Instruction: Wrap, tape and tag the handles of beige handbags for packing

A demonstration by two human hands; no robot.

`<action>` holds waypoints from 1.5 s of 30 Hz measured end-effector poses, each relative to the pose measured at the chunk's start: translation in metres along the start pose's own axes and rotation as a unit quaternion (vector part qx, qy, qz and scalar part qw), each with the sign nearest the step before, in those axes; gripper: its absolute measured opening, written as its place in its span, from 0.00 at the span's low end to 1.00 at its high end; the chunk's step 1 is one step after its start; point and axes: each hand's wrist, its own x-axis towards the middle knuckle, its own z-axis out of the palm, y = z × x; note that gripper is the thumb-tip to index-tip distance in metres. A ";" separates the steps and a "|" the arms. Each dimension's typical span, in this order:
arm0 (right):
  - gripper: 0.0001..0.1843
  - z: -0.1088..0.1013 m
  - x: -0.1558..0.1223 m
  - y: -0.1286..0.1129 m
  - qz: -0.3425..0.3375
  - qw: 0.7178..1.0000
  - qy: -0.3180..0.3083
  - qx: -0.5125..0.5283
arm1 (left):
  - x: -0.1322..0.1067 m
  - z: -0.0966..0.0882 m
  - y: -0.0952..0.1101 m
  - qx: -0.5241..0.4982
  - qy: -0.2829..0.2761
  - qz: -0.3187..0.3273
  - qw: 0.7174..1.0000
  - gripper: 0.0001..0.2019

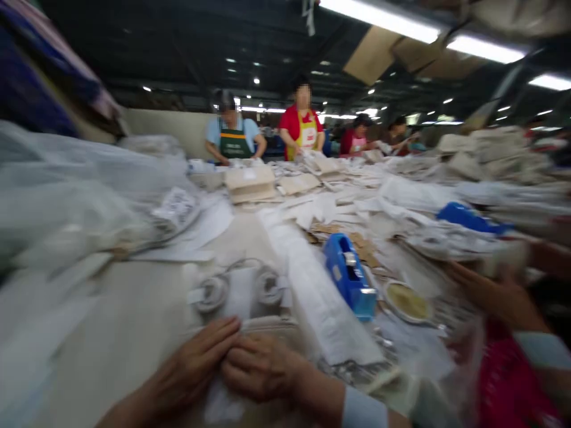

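Observation:
A beige cloth piece (pixel 272 324) with a zip-like edge lies right in front of me, somewhat blurred. Two rolled beige bundles (pixel 212 294), wrapped with pale strips, sit at its far end with a white strip (pixel 241 291) between them. My left hand (pixel 196 362) rests on the near part, its fingers stretched out and fairly flat. Touching it, my right hand (pixel 263 365) has its fingers curled into a pinch; what they hold is hidden. Whitish thin material (pixel 223 407) shows beneath both hands.
A blue tape dispenser (pixel 350 276) stands right of my hands beside a long white sheet (pixel 319 297). A round dish (pixel 407 300) sits farther right, near a co-worker's hand (pixel 499 294). Clear plastic (pixel 89 184) heaps up left. Several people work beyond cloth piles.

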 end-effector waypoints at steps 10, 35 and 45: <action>0.19 0.004 -0.015 0.008 0.031 0.991 0.021 0.128 | 0.002 0.003 0.016 0.146 0.038 0.051 0.987 0.21; 0.15 -0.051 -0.095 -0.056 0.077 0.996 -0.020 0.045 | -0.026 0.015 0.036 0.147 -0.089 0.028 0.985 0.50; 0.20 -0.034 -0.138 -0.082 0.099 0.994 -0.005 -0.046 | -0.029 0.021 0.044 0.228 -0.102 0.041 0.967 0.47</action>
